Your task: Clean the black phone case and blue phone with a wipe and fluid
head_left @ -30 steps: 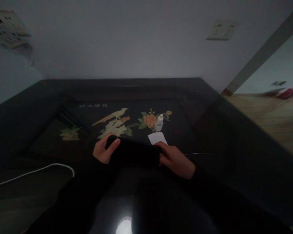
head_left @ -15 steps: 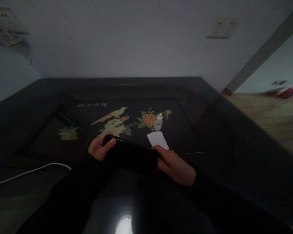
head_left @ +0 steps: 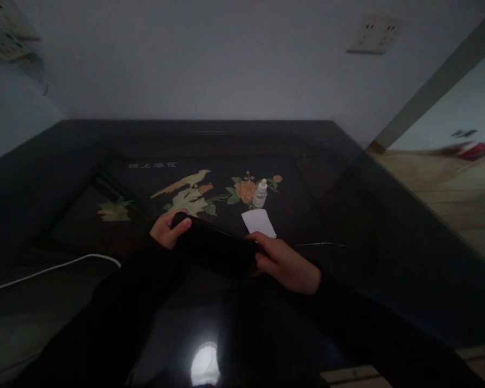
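Between my two hands is a black oblong case (head_left: 216,243), too dark for its details to show. My left hand (head_left: 166,230) grips its left end, thumb over the near face and fingers behind. The right end is pinched in my right hand (head_left: 288,262), thumb and fingers closed on it. Just beyond my right hand lies a flat white piece (head_left: 259,222), paper or cloth, on the dark table (head_left: 339,215). Behind that stands a small clear dropper bottle (head_left: 259,195) with a white top, upright and apart from both hands.
The glossy tabletop bears a bird-and-flower picture (head_left: 189,180). A white cable (head_left: 68,262) curves in from the left, and a thin pale strand (head_left: 323,244) lies to the right. A wall with a socket (head_left: 374,35) rises behind the table. Wooden floor (head_left: 432,188) shows at right.
The camera view has shifted slightly, so the table things sit higher. My right hand and the case's right end have moved a little leftward; both hands keep their hold.
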`<act>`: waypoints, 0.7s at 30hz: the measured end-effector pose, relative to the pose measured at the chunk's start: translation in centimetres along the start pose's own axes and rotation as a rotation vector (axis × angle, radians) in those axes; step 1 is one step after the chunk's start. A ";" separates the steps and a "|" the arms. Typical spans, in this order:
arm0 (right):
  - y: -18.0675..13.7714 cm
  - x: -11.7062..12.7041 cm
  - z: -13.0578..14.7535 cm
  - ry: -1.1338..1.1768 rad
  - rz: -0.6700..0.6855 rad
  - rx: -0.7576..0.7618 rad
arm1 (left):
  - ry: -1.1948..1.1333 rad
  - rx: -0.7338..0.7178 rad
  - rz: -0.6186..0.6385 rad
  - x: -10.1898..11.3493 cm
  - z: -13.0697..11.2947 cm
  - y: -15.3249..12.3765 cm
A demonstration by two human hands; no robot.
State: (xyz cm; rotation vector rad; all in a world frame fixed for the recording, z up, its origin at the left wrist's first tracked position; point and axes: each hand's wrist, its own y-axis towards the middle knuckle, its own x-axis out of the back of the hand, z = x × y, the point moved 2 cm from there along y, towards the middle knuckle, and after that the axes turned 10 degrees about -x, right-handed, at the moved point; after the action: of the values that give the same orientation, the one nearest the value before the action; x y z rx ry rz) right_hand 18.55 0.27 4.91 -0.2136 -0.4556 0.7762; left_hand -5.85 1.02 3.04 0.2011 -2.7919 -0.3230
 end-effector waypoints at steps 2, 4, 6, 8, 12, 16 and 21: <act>-0.1 0.0 0.1 0.028 0.019 -0.003 | -0.011 -0.003 -0.010 0.0 0.1 0.0; -0.3 0.0 0.4 0.066 0.017 -0.030 | -0.053 0.020 0.006 0.1 0.4 0.0; -0.6 0.0 0.8 0.139 0.046 -0.072 | -0.109 0.070 0.034 0.2 0.8 0.0; -0.9 0.0 1.3 0.234 0.121 -0.082 | -0.152 0.115 0.025 0.4 1.2 0.0; -1.1 0.7 1.9 0.329 0.067 -0.015 | -0.179 0.147 -0.130 0.5 1.3 0.0; -0.7 2.2 2.0 0.323 -0.178 0.073 | -0.238 0.196 -0.262 -0.3 0.3 -0.1; 0.2 2.6 1.8 0.273 -0.298 0.123 | -0.478 0.251 -0.353 -1.8 -1.2 -1.2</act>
State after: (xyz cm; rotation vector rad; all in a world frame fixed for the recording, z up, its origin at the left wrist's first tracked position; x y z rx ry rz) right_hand 19.15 2.31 7.25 -0.1303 -0.1742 0.4720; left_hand -3.62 -0.03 3.35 0.7741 -3.2603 -0.1050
